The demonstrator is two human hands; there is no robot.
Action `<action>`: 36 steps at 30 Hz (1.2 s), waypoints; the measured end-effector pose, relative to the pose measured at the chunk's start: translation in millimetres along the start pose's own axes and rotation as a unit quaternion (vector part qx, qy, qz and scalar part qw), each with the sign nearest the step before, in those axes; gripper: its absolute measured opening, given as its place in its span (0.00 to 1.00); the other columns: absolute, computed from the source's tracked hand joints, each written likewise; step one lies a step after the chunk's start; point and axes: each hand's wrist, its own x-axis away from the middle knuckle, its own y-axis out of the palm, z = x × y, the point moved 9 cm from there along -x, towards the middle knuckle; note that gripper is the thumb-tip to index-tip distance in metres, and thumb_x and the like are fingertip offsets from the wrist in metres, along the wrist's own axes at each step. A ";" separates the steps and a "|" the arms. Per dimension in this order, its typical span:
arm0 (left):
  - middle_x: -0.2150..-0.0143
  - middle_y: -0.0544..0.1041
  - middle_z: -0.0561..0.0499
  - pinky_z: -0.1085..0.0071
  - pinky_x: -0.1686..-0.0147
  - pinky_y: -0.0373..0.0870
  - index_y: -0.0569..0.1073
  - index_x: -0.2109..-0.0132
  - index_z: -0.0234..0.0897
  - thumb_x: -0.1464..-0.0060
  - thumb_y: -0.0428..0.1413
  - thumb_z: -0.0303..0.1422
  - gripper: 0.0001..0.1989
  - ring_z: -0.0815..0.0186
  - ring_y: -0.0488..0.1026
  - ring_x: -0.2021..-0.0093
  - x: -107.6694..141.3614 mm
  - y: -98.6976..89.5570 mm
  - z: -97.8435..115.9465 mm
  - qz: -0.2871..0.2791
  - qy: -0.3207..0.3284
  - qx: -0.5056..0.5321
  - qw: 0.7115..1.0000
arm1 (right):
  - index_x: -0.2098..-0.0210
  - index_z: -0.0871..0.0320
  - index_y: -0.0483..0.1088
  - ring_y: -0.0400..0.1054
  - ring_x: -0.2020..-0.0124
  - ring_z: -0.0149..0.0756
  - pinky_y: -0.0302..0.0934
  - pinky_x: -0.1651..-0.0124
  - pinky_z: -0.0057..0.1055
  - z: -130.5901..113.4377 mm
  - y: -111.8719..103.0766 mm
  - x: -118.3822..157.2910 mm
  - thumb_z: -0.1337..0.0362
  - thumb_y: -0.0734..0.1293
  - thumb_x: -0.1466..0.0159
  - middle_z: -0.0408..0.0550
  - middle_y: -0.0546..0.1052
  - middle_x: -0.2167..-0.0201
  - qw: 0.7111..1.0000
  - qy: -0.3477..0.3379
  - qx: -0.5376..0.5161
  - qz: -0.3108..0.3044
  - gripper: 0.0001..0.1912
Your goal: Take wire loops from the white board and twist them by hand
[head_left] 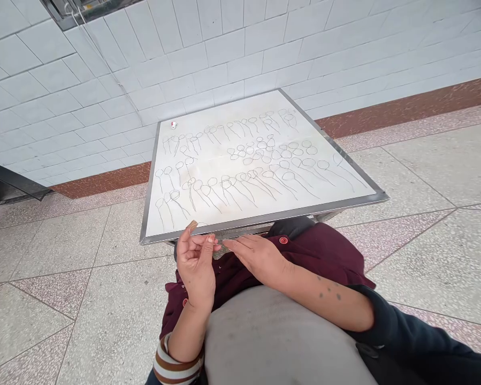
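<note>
The camera sits on the person's head and looks forward and down. It is near to the left hand and right hand, with the surface beyond.

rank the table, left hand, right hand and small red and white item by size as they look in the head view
1. Table, clearly the largest
2. Left hand and right hand, too alike to rank, being posed differently
3. Red and white item, smallest

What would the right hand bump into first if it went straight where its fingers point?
Probably the left hand, near its thumb, though depth is hard to judge here.
</note>
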 end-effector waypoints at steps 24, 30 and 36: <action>0.71 0.76 0.59 0.71 0.64 0.75 0.67 0.41 0.41 0.52 0.65 0.27 0.31 0.73 0.73 0.74 -22.3 -21.1 84.4 0.099 0.166 -0.030 0.981 | 0.52 0.56 0.68 0.71 0.65 0.35 0.66 0.61 0.33 28.9 -68.7 -5.3 0.71 0.57 0.30 0.46 0.78 0.66 0.971 0.145 -0.118 0.149 0.12; 0.71 0.76 0.59 0.72 0.57 0.73 0.68 0.41 0.41 0.52 0.65 0.27 0.31 0.74 0.74 0.70 -14.3 -1.1 62.2 0.054 0.092 0.018 0.994 | 0.58 0.61 0.70 0.64 0.69 0.36 0.59 0.65 0.34 -36.7 -71.4 -59.6 0.64 0.62 0.31 0.47 0.75 0.72 0.995 -0.010 0.028 0.094 0.07; 0.71 0.76 0.60 0.74 0.57 0.72 0.68 0.42 0.42 0.52 0.65 0.27 0.30 0.74 0.75 0.67 -14.1 -2.5 54.9 0.069 0.072 0.051 0.994 | 0.64 0.58 0.70 0.60 0.73 0.33 0.52 0.70 0.33 -34.8 -43.7 -67.4 0.65 0.57 0.28 0.44 0.71 0.77 0.996 0.014 0.051 0.074 0.12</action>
